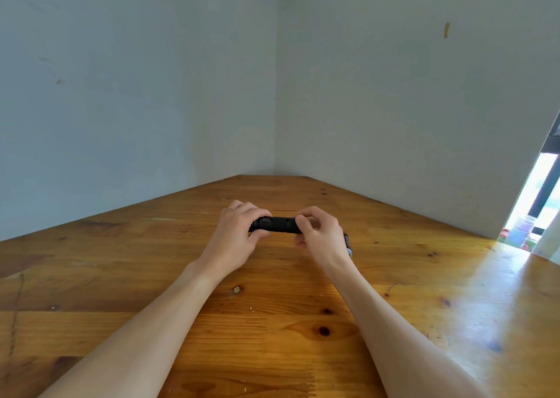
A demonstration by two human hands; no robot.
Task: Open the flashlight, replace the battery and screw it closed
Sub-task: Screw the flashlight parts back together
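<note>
A short black flashlight (277, 224) with small white print lies level between both hands, just above the wooden table (272, 322). My left hand (239, 237) grips its left end, fingers curled over the top and thumb underneath. My right hand (319, 231) pinches the right end between curled fingers and thumb, hiding that end. A dark battery (348, 243) with a pale tip lies on the table just right of my right wrist, partly hidden by it.
The table fills a corner between two pale walls (394, 109). At the right edge an opening (533, 203) shows daylight and some small colourful items (519, 231). Bare wood stretches in front of and beside my forearms.
</note>
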